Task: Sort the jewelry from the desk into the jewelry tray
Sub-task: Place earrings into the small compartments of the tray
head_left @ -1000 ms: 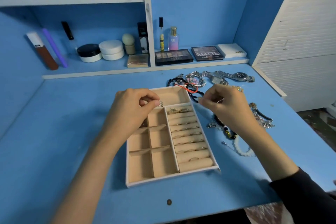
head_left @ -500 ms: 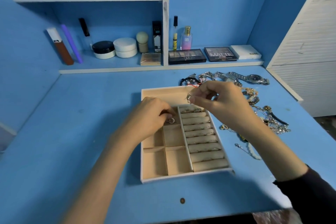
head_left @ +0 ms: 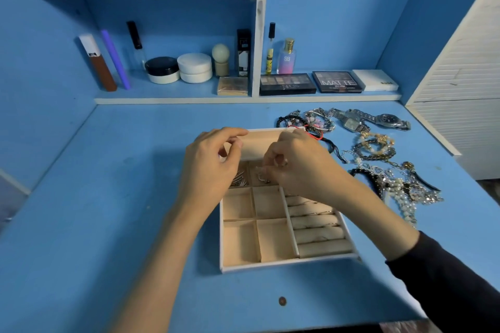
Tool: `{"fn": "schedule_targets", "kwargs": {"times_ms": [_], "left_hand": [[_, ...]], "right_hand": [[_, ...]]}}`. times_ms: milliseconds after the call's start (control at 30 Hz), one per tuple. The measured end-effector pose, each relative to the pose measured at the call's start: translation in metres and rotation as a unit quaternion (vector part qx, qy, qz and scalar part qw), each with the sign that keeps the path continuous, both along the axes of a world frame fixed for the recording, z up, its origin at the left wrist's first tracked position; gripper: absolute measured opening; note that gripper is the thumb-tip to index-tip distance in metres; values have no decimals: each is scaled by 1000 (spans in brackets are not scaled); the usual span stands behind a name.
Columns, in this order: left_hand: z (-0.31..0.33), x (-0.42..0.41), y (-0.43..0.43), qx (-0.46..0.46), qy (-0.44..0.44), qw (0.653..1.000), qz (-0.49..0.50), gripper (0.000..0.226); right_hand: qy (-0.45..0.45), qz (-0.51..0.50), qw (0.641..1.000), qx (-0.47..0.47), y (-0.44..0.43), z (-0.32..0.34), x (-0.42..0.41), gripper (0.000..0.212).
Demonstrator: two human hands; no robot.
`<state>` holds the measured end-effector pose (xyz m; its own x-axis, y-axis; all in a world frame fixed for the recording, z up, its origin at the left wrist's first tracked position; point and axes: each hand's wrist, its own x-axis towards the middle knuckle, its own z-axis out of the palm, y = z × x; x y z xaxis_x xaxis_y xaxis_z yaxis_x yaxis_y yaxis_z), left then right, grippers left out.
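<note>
While both hands work over the far end of the jewelry tray [head_left: 284, 265], the sort stands partly done.

Item 1, jewelry tray: beige, sits on the blue desk [head_left: 108, 197]; 1 long far compartment, small square compartments on its left, ring rolls [head_left: 316, 235] on its right. Several thin rings appear seated in the rolls; count uncertain. Small silver pieces [head_left: 239, 180] lie in the far square compartments. The 4 nearer squares look empty, and so does the visible part of the long compartment.

Item 2, left hand [head_left: 208, 167]: thumb and forefinger curled close together above the tray; nothing visible between them.

Item 3, right hand [head_left: 300, 167]: fingertips pressed together on a small earring [head_left: 262, 177], hanging just over a far square compartment.

Item 4, unsorted: bracelets [head_left: 305, 124], 2 watches [head_left: 373, 121], and a tangle of beads and chains [head_left: 397, 184] on the desk, right of the tray.

Judgement: rings and small pieces are largely placed; the bulkier pile remains, so most of the volume is left.
</note>
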<state>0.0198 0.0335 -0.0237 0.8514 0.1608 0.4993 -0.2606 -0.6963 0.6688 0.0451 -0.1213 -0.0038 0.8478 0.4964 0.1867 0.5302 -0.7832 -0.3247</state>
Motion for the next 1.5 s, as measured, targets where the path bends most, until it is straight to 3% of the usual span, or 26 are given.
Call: {"fn": "schedule_targets", "kwargs": {"times_ms": [467, 800, 1100, 1233, 1500], "left_hand": [[-7, -1, 5, -2, -9, 1000, 1, 18], [9, -3, -14, 52, 15, 998, -43, 17], [23, 16, -84, 132, 54, 978, -151, 19], [23, 26, -116, 162, 78, 963, -199, 20], [17, 32, -141, 168, 114, 956, -210, 20]], "right_hand": [[-54, -37, 995, -78, 10, -6, 0, 20], [-55, -54, 986, 146, -43, -7, -6, 6], [-54, -212, 947, 234, -140, -17, -4, 15], [-39, -232, 958, 161, -159, -28, -2, 15], [19, -171, 985, 28, -172, -17, 14, 12]]}}
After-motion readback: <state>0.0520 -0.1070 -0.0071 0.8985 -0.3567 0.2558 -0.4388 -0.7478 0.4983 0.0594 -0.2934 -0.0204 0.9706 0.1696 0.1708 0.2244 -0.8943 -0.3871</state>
